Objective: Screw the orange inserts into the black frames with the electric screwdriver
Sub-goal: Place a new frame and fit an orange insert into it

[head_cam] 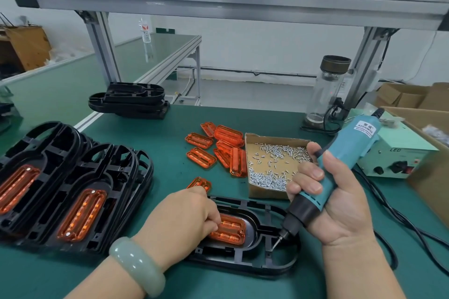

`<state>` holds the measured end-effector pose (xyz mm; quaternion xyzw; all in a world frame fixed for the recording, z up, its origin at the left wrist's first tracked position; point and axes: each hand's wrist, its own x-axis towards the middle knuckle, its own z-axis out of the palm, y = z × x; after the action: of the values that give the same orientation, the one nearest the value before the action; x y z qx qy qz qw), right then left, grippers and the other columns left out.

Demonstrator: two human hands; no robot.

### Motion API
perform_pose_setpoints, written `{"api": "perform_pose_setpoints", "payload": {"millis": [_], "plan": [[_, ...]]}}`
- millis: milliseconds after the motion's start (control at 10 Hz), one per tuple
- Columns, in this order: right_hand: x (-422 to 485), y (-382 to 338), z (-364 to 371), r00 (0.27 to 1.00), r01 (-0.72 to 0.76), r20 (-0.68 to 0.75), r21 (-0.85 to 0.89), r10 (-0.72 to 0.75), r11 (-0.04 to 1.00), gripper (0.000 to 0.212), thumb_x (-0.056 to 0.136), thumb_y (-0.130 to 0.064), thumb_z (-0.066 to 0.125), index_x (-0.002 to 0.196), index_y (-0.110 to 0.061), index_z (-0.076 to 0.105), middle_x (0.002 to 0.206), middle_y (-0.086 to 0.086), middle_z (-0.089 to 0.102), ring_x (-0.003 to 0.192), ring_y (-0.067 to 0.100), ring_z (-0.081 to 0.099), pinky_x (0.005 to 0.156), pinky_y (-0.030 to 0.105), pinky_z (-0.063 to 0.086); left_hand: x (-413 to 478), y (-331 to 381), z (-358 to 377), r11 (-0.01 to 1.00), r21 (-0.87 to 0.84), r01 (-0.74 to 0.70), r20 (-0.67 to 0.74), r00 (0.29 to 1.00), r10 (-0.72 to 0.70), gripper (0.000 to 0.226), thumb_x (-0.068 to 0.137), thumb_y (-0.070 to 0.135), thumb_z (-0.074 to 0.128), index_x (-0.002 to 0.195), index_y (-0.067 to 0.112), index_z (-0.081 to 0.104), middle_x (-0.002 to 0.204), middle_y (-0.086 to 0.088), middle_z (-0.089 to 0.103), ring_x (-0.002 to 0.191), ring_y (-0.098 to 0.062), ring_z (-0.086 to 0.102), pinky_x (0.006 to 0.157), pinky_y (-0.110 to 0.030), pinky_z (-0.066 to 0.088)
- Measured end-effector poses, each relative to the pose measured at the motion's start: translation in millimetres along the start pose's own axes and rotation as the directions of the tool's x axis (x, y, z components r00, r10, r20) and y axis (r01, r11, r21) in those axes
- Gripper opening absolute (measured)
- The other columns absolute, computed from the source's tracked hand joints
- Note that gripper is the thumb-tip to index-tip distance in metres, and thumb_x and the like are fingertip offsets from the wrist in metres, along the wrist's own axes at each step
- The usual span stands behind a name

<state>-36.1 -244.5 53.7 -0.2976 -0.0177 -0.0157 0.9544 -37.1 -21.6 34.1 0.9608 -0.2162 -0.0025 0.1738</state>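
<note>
I look down on the green table [170, 128]. At its left edge stand the finished frames [56, 153], stacked, each with an orange piece screwed in. At the back lies a lower stack of bare frames [131, 102]. Nearest me, flat on the table, is the frame [243, 266] being worked on. Just beyond it sits the open box [264, 193] of silver screws, with a pale power unit [398, 158] to its right. My right hand [340, 206] is wrapped around the teal screwdriver [345, 153], which tilts down to the left. My left hand [184, 216], with a jade bangle [136, 267] on the wrist, holds the insert [230, 230] down in the frame's recess with curled fingertips. Loose inserts [218, 148] lie scattered left of the box. The bit [275, 245] touches the frame just right of the insert.
</note>
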Motion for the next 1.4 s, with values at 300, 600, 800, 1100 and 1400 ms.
{"api": "perform_pose_setpoints", "payload": {"millis": [300, 600, 800, 1100, 1400], "plan": [[0.1, 1.8, 0.6, 1.0, 0.007, -0.014, 0.009, -0.007, 1.0, 0.016, 0.079, -0.026, 0.054, 0.093, -0.019, 0.06, 0.055, -0.008, 0.041, 0.038, 0.004, 0.04, 0.046, 0.022, 0.047, 1.7, -3.2, 6.0, 0.993, -0.112, 0.047, 0.019, 0.999, -0.045, 0.01, 0.085, 0.035, 0.066, 0.093, 0.034, 0.071, 0.094, 0.014, 0.05, 0.088, -0.005, 0.05, 0.078, -0.015, 0.038], [0.2, -0.4, 0.4, 1.0, 0.017, -0.005, 0.017, -0.017, 1.0, 0.015, 0.08, -0.026, 0.052, 0.092, -0.02, 0.059, 0.054, -0.009, 0.04, 0.039, 0.004, 0.04, 0.046, 0.022, 0.047, -6.0, 1.1, 18.8, 0.992, -0.082, 0.095, -0.081, 0.991, -0.101, 0.011, 0.087, 0.038, 0.062, 0.094, 0.034, 0.07, 0.09, 0.017, 0.046, 0.09, -0.006, 0.046, 0.076, -0.016, 0.034], [-0.1, 0.7, 0.9, 1.0, 0.02, -0.018, 0.013, -0.02, 1.0, 0.016, 0.079, -0.025, 0.054, 0.092, -0.019, 0.061, 0.054, -0.007, 0.041, 0.038, 0.005, 0.04, 0.046, 0.022, 0.047, -3.6, 9.7, 19.9, 0.994, -0.027, 0.11, -0.031, 0.993, -0.11, 0.013, 0.087, 0.04, 0.06, 0.097, 0.035, 0.067, 0.093, 0.015, 0.045, 0.092, -0.008, 0.049, 0.077, -0.019, 0.036], [3.1, 0.9, -2.4, 1.0, 0.004, -0.009, 0.022, -0.004, 1.0, 0.016, 0.079, -0.024, 0.056, 0.092, -0.018, 0.062, 0.055, -0.006, 0.041, 0.037, 0.006, 0.041, 0.045, 0.025, 0.047, 20.4, 21.8, -13.5, 0.992, -0.044, 0.115, 0.002, 0.993, -0.115, 0.021, 0.085, 0.049, 0.058, 0.079, 0.031, 0.067, 0.067, 0.018, 0.06, 0.067, 0.002, 0.055, 0.061, -0.017, 0.043], [2.8, 2.8, -1.2, 1.0, 0.001, -0.03, -0.008, -0.001, 1.0, 0.015, 0.078, -0.023, 0.057, 0.089, -0.016, 0.065, 0.054, -0.005, 0.04, 0.037, 0.006, 0.039, 0.043, 0.024, 0.045, 117.0, 60.9, -4.4, 0.995, 0.089, -0.036, 0.066, 0.997, 0.03, 0.022, 0.092, 0.027, 0.053, 0.102, 0.017, 0.07, 0.099, -0.005, 0.066, 0.099, -0.025, 0.06, 0.081, -0.03, 0.047]]}}
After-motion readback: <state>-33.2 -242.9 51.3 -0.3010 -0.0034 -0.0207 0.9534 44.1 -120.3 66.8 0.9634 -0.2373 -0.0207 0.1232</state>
